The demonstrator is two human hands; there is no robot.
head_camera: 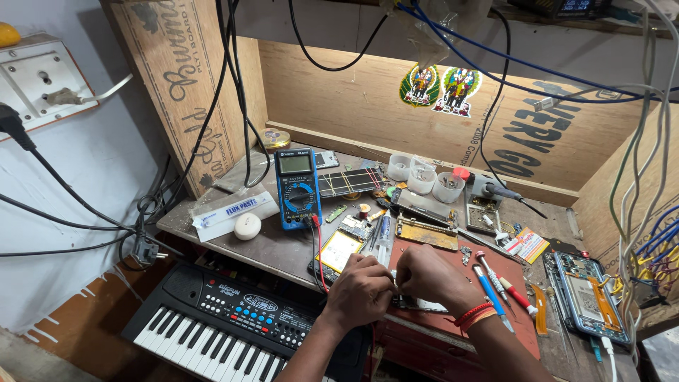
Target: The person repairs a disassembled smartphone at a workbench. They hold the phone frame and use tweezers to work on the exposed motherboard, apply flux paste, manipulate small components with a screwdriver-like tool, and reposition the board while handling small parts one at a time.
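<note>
Keyboard [219,329], black with white keys, sat nearest the camera below the worktop's [276,247] front edge, at the left. Above it, near the worktop's left edge, lay a white flux tube pack [230,211] and a round white puck [247,226]. A blue multimeter [298,187] stood just right of these, its red and black leads trailing off the front edge, probably kept within reach for probing.

Left hand [361,291] and right hand [431,274] met at the front edge, fingertips pinched together on a small circuit board [421,304]. Board mostly hidden; a thin pale strip showed beneath the right wrist. Both hands clenched on it, seemingly steadying it for fine work. Whether a tool was also held, cannot tell.

Right of the hands: blue-handled and red-handled screwdrivers [495,286], laid handy. At the right edge, an opened phone [587,297], back off, battery exposed.
</note>
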